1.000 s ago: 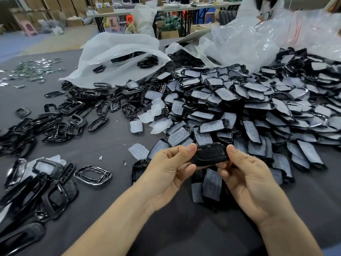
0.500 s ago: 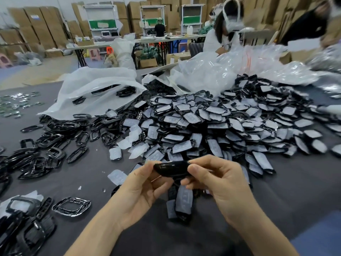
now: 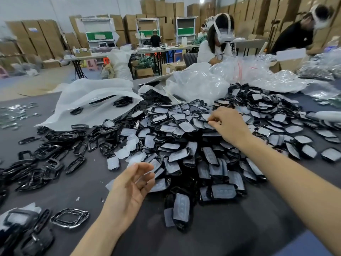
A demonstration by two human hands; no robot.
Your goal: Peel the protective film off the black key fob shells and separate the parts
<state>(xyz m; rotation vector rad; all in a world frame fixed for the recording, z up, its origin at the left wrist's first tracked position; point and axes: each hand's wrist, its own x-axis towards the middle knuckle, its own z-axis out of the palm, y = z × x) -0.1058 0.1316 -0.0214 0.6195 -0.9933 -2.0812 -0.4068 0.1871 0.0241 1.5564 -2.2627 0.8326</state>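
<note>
**Both hands at the heap of key fob shells**

The heap of black key fob shells (image 3: 184, 150) fills the middle of the dark surface (image 3: 239, 230). Most of the shells carry a pale protective film on the upper face. The right hand (image 3: 229, 126) reaches across to the top of the heap, back of the hand up. Its fingers (image 3: 212, 124) curl down and touch the film-covered shells there. Thumb and forefinger are close together, but I cannot tell whether they have hold of anything. The left hand (image 3: 132, 187) hovers at the near left edge of the heap, palm turned up and inward, with its fingers (image 3: 143, 182) loosely curled and the thumb raised. A blurred, translucent patch sits by the fingertips — it may be film in a pinch or film lying behind, and I cannot tell which.

Just left of the heap lie loose film pieces (image 3: 129, 146), and further left is a spread of open black frames (image 3: 48, 163). A chrome-edged frame (image 3: 70, 218) lies apart from them near the left forearm. Behind, a white foam bag (image 3: 92, 100) holds a few black parts, with crumpled clear plastic bags (image 3: 212, 84) beside it. Small silvery parts (image 3: 14, 115) are scattered at the far left edge. A person wearing a headset (image 3: 219, 45) sits across the surface — stacked cardboard boxes (image 3: 36, 37) line the back wall.
</note>
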